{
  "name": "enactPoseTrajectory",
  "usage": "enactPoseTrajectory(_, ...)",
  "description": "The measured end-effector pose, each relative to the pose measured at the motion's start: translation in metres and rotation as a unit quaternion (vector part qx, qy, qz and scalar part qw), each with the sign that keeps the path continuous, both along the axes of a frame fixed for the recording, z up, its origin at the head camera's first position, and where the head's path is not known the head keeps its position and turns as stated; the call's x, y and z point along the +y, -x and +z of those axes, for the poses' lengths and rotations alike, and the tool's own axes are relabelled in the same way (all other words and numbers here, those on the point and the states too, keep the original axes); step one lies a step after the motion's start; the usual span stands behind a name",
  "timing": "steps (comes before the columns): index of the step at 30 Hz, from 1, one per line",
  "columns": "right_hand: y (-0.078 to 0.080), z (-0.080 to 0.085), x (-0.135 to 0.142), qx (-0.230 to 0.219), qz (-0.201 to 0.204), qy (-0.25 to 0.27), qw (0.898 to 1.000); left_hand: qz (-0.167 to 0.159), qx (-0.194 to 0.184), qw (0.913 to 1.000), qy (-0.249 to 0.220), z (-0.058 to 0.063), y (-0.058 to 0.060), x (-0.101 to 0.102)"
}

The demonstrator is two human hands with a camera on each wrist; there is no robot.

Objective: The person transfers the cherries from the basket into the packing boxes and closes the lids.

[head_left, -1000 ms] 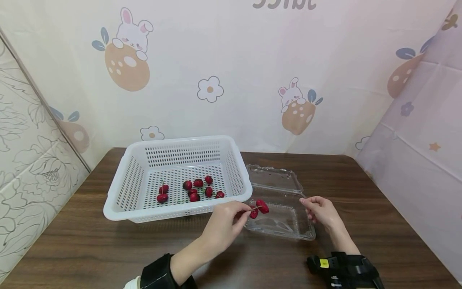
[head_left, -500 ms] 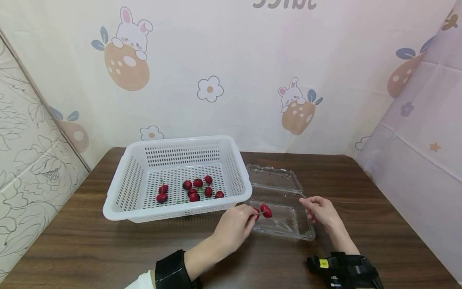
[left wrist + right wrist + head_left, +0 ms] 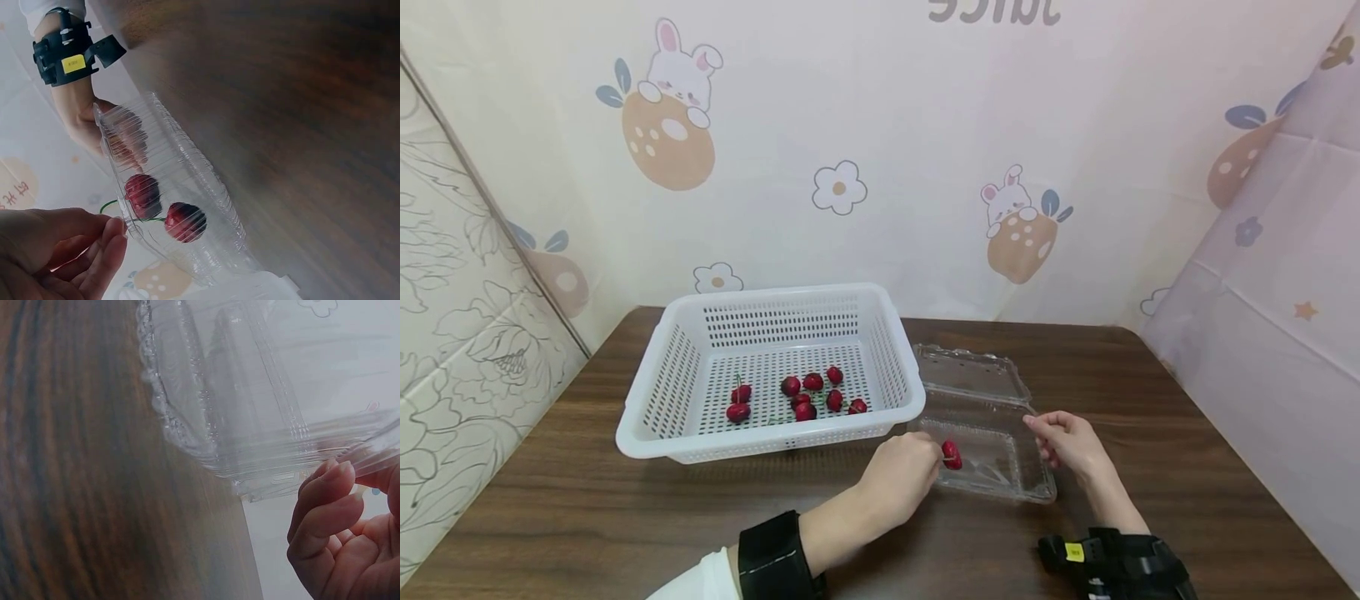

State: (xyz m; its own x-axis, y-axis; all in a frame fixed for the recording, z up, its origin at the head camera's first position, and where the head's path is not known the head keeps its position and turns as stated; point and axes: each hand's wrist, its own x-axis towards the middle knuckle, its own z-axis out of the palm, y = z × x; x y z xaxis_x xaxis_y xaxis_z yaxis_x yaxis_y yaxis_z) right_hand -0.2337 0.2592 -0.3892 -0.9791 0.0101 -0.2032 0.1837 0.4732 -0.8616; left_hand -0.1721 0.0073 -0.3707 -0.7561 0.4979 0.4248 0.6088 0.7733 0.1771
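My left hand point(image 3: 901, 477) reaches over the left side of the open clear plastic clamshell box point(image 3: 992, 437). Between thumb and fingers it pinches the thin green stems of two red cherries point(image 3: 952, 455). In the left wrist view both cherries show through the box's ribbed wall point(image 3: 181, 150), with the left fingertips point(image 3: 114, 228) at its rim. On the box's right side, my right hand point(image 3: 1070, 442) pinches the rim between thumb and fingers. In the right wrist view the right hand's fingertips point(image 3: 334, 475) overlap the transparent edge.
A white perforated basket point(image 3: 778, 292) stands left of the box, its right front corner close to it. Inside lie several more cherries point(image 3: 805, 412). The box's lid point(image 3: 970, 371) lies folded back toward the patterned curtain point(image 3: 910, 208) behind the brown wooden table point(image 3: 647, 517).
My left hand has moved right and slightly down, carrying the two cherries lower over the box. The right hand keeps its hold on the rim. The head view has shifted slightly.
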Motion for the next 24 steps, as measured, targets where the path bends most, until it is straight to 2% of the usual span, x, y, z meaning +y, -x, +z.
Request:
enactPoseTrajectory(12, 0.000, -0.001, 0.000, 0.001, 0.002, 0.008, 1.000, 0.000, 0.014, 0.9946, 0.103, 0.005, -0.002, 0.013)
enactPoseTrajectory(24, 0.000, -0.001, 0.000, 0.001, 0.001, -0.011, 1.000, 0.003, 0.038, 0.9912, 0.126, 0.001, -0.003, 0.019)
